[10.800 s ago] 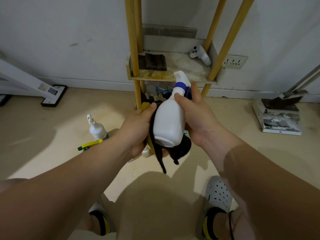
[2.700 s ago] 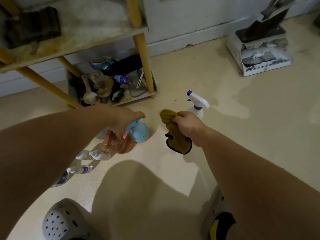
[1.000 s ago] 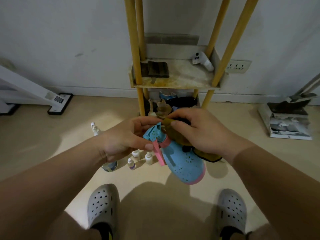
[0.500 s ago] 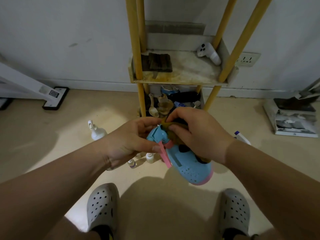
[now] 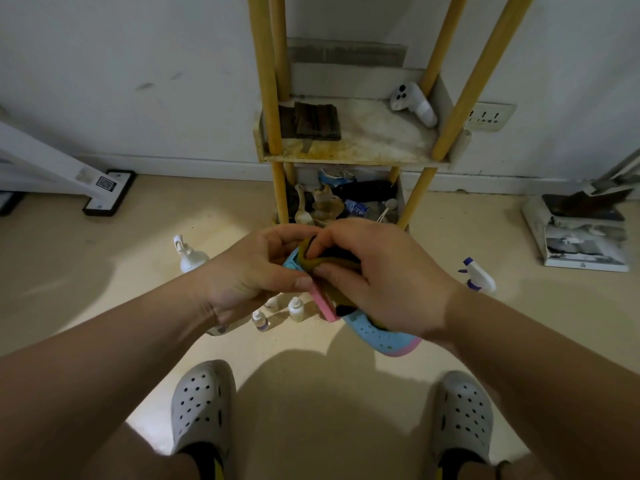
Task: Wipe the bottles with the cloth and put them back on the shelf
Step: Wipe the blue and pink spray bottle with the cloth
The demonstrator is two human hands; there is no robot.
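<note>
The person holds a blue-and-pink spray bottle (image 5: 382,337) in the air above the floor, in front of the shelf (image 5: 356,157) at twelve o'clock. Its long axis is tilted, with the spray head up toward ten o'clock and the pink-rimmed base down toward four o'clock. The left grip (image 5: 252,275) is clenched on the spray head, thumb by the pink trigger (image 5: 323,304). The right grip (image 5: 384,282) grasps the olive cloth (image 5: 313,263), pressed around the bottle's neck. The next stroke likely runs toward four o'clock, since the right grip is nearer the base. On the floor stand a white pump bottle (image 5: 188,259) at nine o'clock, small dropper bottles (image 5: 296,309) below the grips, and a white spray bottle (image 5: 479,277) at three o'clock.
</note>
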